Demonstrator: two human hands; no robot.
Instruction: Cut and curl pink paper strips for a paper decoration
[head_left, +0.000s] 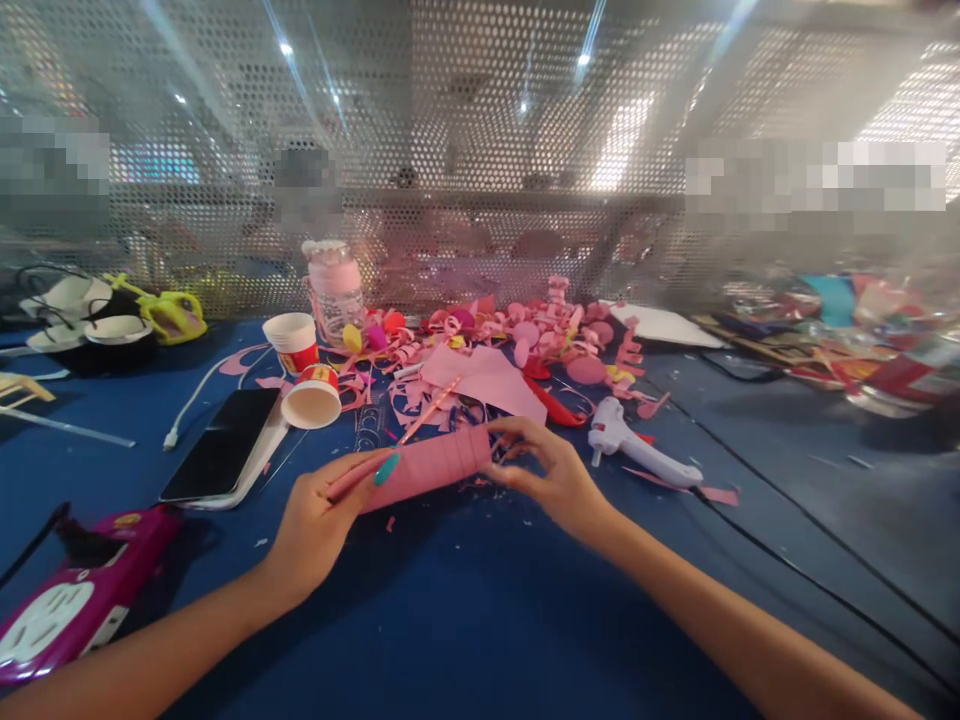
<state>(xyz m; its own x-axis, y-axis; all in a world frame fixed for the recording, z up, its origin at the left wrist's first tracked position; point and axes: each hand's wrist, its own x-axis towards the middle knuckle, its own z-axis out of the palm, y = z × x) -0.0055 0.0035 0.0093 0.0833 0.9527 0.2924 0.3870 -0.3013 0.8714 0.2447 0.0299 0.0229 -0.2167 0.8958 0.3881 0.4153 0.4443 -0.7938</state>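
Observation:
A pink paper piece (435, 468), with several parallel lines or folds across its right part, is held above the blue table between my hands. My left hand (326, 515) is closed around its left end, the thumb with a green nail pressed on the front face. At the right end my right hand (551, 475) has its thumb and index finger curved against the paper's edge. Just behind lies a large pink sheet (487, 378) among paper scraps. A white glue gun (641, 447) rests on its side to the right of my right hand.
Pink paper curls and discs (525, 335) are heaped at the back. Two paper cups (311, 398), a phone (221, 445) and a bottle (335, 285) stand or lie left. A purple power strip (90, 590) is front left. Black cords (810, 585) cross the right side.

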